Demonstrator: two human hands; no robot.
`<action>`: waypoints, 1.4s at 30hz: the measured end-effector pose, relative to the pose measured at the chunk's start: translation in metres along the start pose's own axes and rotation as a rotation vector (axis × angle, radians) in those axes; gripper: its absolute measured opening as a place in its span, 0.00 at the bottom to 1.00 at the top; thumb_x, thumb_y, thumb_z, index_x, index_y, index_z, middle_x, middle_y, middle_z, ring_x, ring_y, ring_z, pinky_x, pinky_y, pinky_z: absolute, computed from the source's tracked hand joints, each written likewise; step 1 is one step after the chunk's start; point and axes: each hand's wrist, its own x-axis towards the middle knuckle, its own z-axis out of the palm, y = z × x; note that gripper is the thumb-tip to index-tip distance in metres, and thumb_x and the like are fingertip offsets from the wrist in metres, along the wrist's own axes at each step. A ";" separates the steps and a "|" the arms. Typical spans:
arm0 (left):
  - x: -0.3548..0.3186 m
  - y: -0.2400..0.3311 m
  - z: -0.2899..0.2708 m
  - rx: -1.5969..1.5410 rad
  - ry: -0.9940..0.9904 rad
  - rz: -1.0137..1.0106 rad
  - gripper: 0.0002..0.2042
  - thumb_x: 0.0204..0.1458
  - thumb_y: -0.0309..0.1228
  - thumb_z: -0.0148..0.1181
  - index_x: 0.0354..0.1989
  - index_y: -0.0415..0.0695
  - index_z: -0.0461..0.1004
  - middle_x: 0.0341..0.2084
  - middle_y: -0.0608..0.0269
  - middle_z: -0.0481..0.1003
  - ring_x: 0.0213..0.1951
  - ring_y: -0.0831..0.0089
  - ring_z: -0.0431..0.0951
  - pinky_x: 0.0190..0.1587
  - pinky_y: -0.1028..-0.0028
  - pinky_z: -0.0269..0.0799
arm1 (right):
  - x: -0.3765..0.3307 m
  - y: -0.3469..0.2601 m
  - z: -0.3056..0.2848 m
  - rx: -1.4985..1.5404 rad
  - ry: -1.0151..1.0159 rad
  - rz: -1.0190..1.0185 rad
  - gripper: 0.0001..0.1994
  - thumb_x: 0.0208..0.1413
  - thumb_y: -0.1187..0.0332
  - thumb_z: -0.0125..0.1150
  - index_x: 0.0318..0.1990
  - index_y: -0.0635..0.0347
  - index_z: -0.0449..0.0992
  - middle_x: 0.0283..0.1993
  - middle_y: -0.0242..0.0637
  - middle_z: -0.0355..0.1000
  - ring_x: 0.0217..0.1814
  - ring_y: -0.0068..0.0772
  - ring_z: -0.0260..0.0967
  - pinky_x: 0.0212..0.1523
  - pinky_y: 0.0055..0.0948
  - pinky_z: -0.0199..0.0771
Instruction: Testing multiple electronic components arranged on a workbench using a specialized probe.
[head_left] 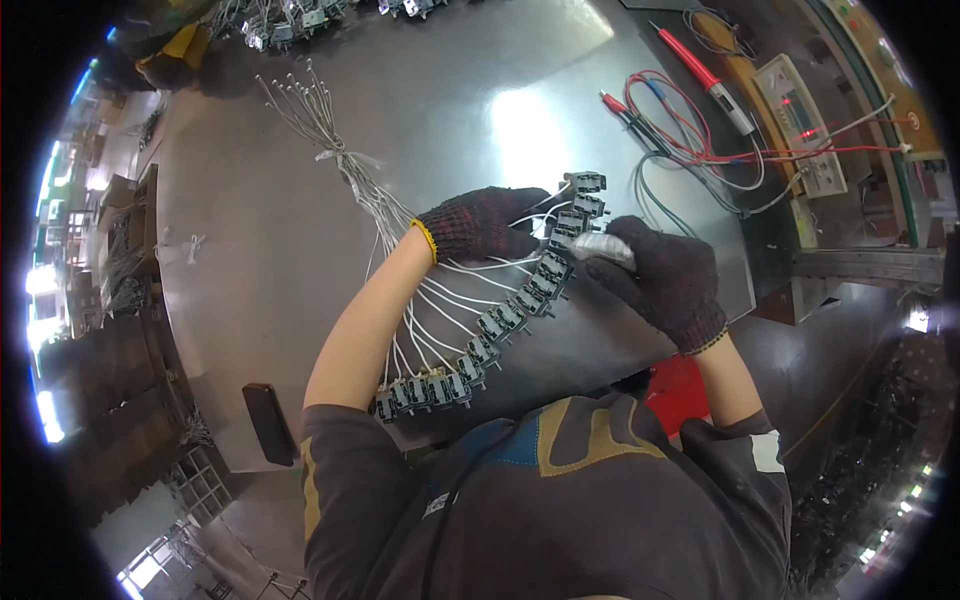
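Observation:
A curved row of small grey-black connector blocks (504, 318), each with white wires, runs across the metal table before me. My left hand (485, 222), in a dark knitted glove with a yellow cuff, is closed round white wires (541, 214) beside the upper blocks. From the right, my gloved right hand (668, 280) grips a stubby object wrapped in shiny whitish material (603, 248); its tip meets the row, and what lies under the wrapping is hidden. The wires gather into a tied bundle (345, 160) beyond my left forearm, their loose ends fanning out at the far left.
A red probe (692, 60), red and grey test leads (690, 140) and a meter with a lit display (800, 120) occupy the far right. A dark phone (268, 424) lies at the near left edge. More metal parts (290, 22) are piled at the back.

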 end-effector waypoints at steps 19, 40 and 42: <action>0.002 -0.005 0.003 -0.005 -0.016 0.005 0.33 0.55 0.39 0.66 0.70 0.42 0.69 0.53 0.45 0.80 0.54 0.56 0.80 0.60 0.60 0.73 | 0.015 0.016 0.000 -0.094 -0.103 -0.167 0.18 0.62 0.43 0.67 0.47 0.43 0.80 0.26 0.38 0.77 0.26 0.42 0.80 0.27 0.41 0.75; -0.001 -0.001 -0.006 -0.390 -0.101 -0.130 0.35 0.56 0.46 0.69 0.70 0.44 0.69 0.55 0.49 0.80 0.54 0.62 0.80 0.58 0.64 0.74 | -0.025 -0.019 0.019 0.045 0.051 0.040 0.19 0.58 0.47 0.72 0.47 0.48 0.80 0.30 0.39 0.79 0.29 0.45 0.80 0.28 0.41 0.75; -0.003 0.009 -0.014 -0.222 -0.101 -0.141 0.38 0.54 0.49 0.70 0.72 0.45 0.67 0.56 0.48 0.79 0.56 0.60 0.80 0.60 0.63 0.74 | -0.021 -0.014 0.016 0.023 0.016 0.030 0.19 0.58 0.46 0.72 0.47 0.48 0.80 0.30 0.39 0.80 0.29 0.45 0.81 0.29 0.41 0.76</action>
